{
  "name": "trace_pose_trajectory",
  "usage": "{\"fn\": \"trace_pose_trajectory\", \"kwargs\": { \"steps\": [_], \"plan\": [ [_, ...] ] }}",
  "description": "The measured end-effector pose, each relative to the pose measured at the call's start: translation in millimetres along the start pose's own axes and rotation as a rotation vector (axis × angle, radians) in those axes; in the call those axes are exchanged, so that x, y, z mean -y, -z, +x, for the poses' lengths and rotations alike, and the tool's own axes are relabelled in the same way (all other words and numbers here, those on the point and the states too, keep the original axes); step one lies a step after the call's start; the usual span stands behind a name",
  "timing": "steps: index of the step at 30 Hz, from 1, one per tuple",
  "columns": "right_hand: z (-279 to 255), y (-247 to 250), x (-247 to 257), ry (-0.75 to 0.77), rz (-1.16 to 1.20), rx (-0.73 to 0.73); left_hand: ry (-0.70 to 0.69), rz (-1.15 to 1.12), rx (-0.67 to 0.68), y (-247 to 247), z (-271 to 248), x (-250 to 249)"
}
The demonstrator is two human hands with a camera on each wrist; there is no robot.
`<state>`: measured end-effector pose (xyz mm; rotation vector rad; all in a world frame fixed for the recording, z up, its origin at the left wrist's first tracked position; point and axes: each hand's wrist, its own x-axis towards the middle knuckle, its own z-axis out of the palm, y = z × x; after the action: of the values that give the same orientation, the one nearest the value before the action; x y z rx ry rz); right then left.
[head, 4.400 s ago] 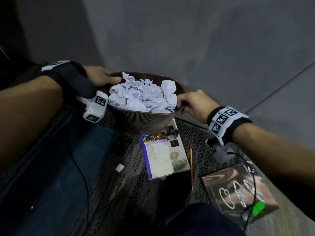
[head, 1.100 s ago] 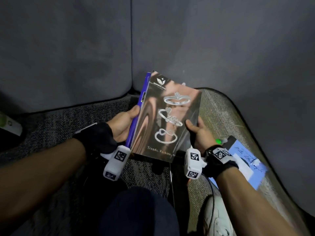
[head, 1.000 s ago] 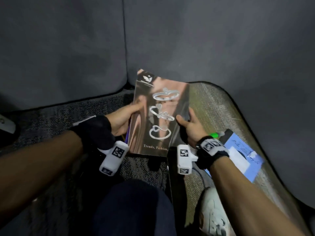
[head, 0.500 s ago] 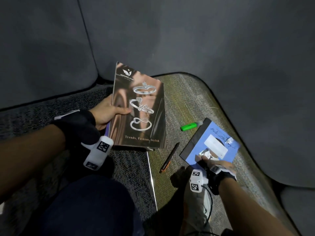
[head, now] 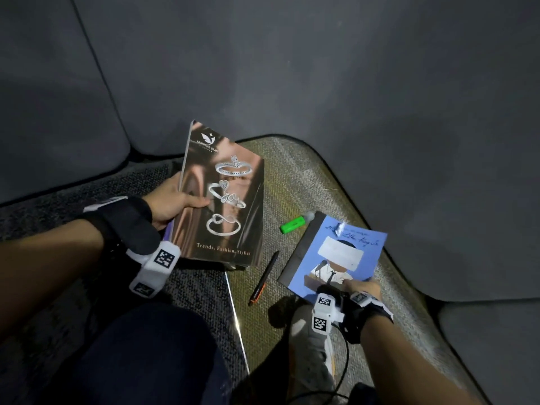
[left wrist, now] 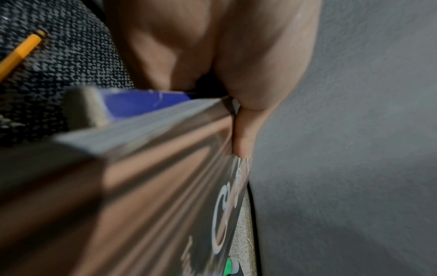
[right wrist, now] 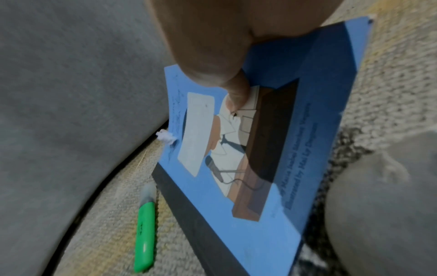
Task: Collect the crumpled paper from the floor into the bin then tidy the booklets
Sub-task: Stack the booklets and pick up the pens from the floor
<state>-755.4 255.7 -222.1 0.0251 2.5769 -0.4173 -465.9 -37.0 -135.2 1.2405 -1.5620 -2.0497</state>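
My left hand (head: 175, 200) grips the left edge of a glossy brown jewellery booklet (head: 225, 206), tilted up off the carpet. The left wrist view shows my thumb (left wrist: 246, 130) on its cover (left wrist: 141, 205) and a purple booklet (left wrist: 141, 100) stacked beneath it. My right hand (head: 361, 287) pinches the near edge of a blue booklet (head: 339, 252) on the beige carpet. Its thumb (right wrist: 234, 93) lies on the cover (right wrist: 260, 196). A small white paper scrap (right wrist: 166, 138) sits at the booklet's far edge. The bin is out of view.
A green highlighter (head: 292, 225) and a black pen (head: 264, 276) lie between the two booklets. A yellow pencil (left wrist: 21, 54) lies on the dark carpet. My knee (head: 131, 361) and grey shoe (head: 309, 331) are close below. Grey sofa cushions (head: 321, 68) wall the far side.
My right hand let go of the brown booklet, dropped to the right and took the blue booklet's near edge. The left hand alone keeps the brown and purple booklets.
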Motion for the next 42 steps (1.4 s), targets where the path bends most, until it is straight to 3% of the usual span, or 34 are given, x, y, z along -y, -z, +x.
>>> {"fn": "trace_pose_trajectory", "kwargs": {
  "steps": [2,5,6,8,9,12,15,21,25,27,29,31,33,35,38,42],
  "plan": [
    [7.6,2.4,-2.1,-0.019,0.043,-0.029,0.001,0.002,0.003,-1.8,1.5,1.2],
    [15.0,5.8,-6.7,-0.053,-0.168,0.064,0.003,-0.017,0.014,-4.3,4.1,4.7],
    [16.9,6.3,-3.0,-0.071,-0.144,0.049,0.001,-0.017,0.013,-2.7,4.5,6.9],
    [21.3,6.5,13.6,-0.048,-0.134,-0.142,-0.007,-0.008,0.021,1.6,5.0,13.5],
    [24.3,3.0,26.5,0.024,-0.086,-0.19,-0.01,-0.004,0.032,3.5,4.9,16.4],
    [33.9,-18.6,73.0,0.375,-0.094,-0.092,-0.025,-0.013,0.036,10.5,3.9,27.7],
    [49.5,-40.2,108.1,0.572,-0.119,-0.098,-0.055,0.034,-0.026,18.5,6.9,40.7],
    [63.9,-46.0,122.2,0.534,-0.148,-0.176,-0.049,0.072,-0.079,27.8,11.0,54.4],
    [42.7,-22.2,153.1,0.485,0.248,-0.377,-0.093,0.16,-0.064,28.7,8.8,52.5],
    [1.7,-20.9,190.9,0.576,0.491,-0.242,-0.162,0.224,-0.058,23.2,7.1,48.4],
    [-60.3,-30.6,227.4,0.726,0.727,0.157,-0.205,0.243,-0.02,17.5,3.1,42.2],
    [-122.8,-43.3,248.2,0.833,0.725,0.48,-0.253,0.29,-0.025,16.8,1.2,39.8],
    [-155.7,-61.2,251.1,0.87,0.667,0.666,-0.339,0.347,-0.067,17.8,-0.2,38.9],
    [-161.9,-84.7,246.8,0.85,0.665,0.736,-0.409,0.331,-0.056,13.5,-3.4,34.4],
    [-156.1,-108.4,237.9,0.787,0.696,0.724,-0.447,0.429,-0.036,9.9,-3.8,35.3],
    [-150.2,-123.3,224.7,0.671,0.697,0.772,-0.399,0.606,-0.213,12.3,-1.9,46.5]
  ]
}}
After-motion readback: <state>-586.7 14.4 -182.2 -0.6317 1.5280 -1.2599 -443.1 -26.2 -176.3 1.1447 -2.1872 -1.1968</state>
